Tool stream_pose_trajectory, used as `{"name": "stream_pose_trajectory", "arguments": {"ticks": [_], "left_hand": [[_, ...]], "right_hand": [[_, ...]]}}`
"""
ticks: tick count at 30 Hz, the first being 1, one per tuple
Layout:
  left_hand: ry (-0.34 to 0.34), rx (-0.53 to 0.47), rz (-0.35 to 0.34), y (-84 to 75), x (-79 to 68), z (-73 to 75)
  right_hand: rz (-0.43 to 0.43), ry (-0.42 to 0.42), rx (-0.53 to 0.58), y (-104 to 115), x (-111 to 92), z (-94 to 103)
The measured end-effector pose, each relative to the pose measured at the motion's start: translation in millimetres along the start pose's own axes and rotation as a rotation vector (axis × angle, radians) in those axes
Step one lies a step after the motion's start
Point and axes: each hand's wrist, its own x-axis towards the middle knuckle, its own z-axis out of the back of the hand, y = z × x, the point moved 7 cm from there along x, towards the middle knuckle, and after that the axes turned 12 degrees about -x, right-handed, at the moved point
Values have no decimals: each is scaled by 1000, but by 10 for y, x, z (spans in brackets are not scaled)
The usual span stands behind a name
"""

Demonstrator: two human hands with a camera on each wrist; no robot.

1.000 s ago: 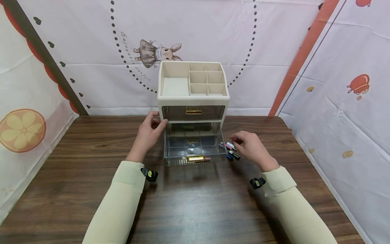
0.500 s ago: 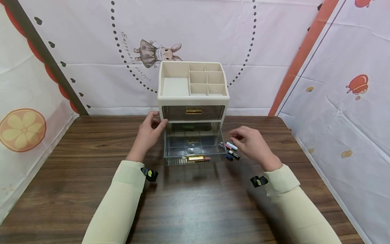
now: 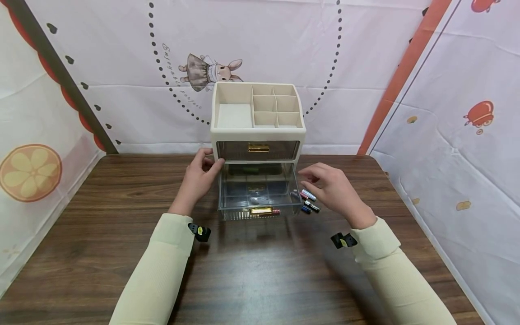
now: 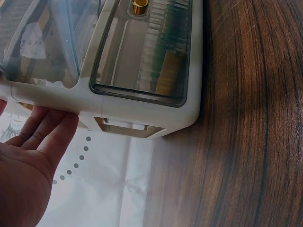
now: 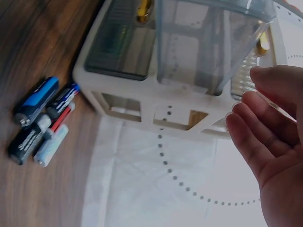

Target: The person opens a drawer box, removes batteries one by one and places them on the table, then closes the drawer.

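Observation:
A cream desk organizer (image 3: 258, 133) stands at the back of the table, its clear middle drawer (image 3: 260, 208) pulled out. My left hand (image 3: 199, 175) holds the organizer's left side, thumb on the front frame and fingers along the side wall; the left wrist view shows those fingers (image 4: 59, 137) by a side cutout. My right hand (image 3: 331, 187) hovers off the organizer's right side with nothing in it, fingers loosely bent and thumb apart. Just below it, several small batteries (image 3: 310, 205) lie in a cluster; the right wrist view shows a blue battery (image 5: 40, 98) and a white one (image 5: 51, 145).
The top drawer (image 3: 235, 151) is closed. Behind the clear bottom drawer front, something green (image 4: 165, 38) and a brown piece (image 4: 171, 71) show. The organizer's top has a large bin (image 3: 234, 115) beside several small compartments. A printed cloth (image 3: 122, 58) hangs behind the wooden table (image 3: 134, 194).
My right hand has lifted from beside the batteries and shifted up and left toward the organizer, its fingers spreading a little. The left hand and the drawers look the same.

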Motion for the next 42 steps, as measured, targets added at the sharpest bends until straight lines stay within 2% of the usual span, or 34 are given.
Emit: {"name": "stream_pose_trajectory", "arguments": {"ticks": [7, 16, 34, 42], "left_hand": [[3, -6, 0, 4, -12, 4], [1, -1, -15, -7, -19, 1], [7, -2, -23, -38, -25, 0], [9, 0, -26, -34, -22, 0]], "right_hand": [[30, 32, 11, 138, 81, 46], [115, 60, 24, 321, 195, 38], [155, 344, 59, 589, 380, -214], [178, 467, -3, 619, 430, -378]]}}
